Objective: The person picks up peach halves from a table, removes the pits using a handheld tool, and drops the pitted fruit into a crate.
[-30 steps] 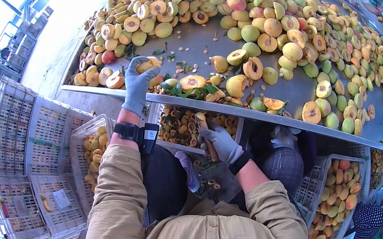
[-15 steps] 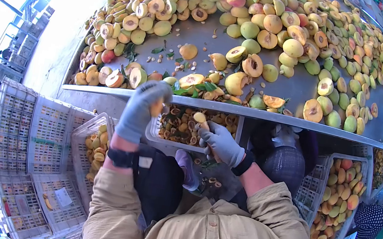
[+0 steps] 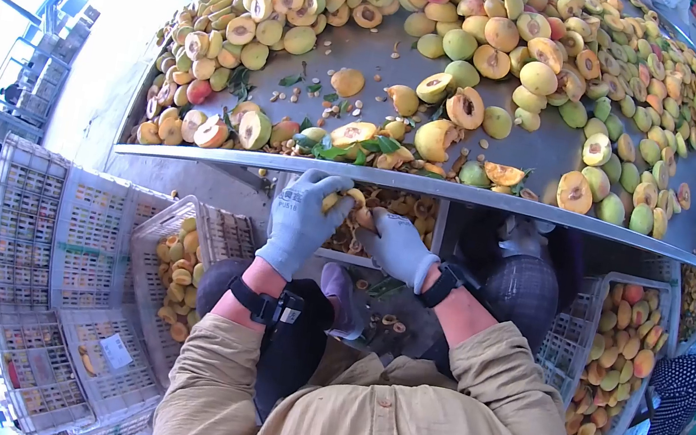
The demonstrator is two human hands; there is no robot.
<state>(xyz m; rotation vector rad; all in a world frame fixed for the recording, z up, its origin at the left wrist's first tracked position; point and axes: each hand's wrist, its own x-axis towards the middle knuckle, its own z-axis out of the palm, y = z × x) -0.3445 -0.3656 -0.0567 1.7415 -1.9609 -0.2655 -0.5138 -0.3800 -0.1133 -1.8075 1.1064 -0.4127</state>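
Note:
Both my hands are in grey gloves, close together just below the table's front edge. My left hand [image 3: 308, 216] is closed around a yellow piece of fruit [image 3: 334, 201]. Beside it, my right hand [image 3: 398, 246] is closed with its fingertips at a small orange-brown thing [image 3: 364, 215], too small to name; whether it is part of the fruit I cannot tell. Beneath the hands is a white crate [image 3: 437, 232] with pits and fruit scraps. Halved and whole fruits [image 3: 254, 130] lie along the metal table [image 3: 337, 56] above.
A crate of fruit [image 3: 140, 276] stands at the left by stacked empty crates [image 3: 23, 230]. Another fruit crate [image 3: 646, 392] is at the right. A person's plaid-covered knee [image 3: 522, 300] is under the table, and a person in dotted clothing [image 3: 682, 407] is at the far right.
My left hand has come down and right from the table edge to meet my right hand. My right hand has shifted slightly down. The view has moved a little.

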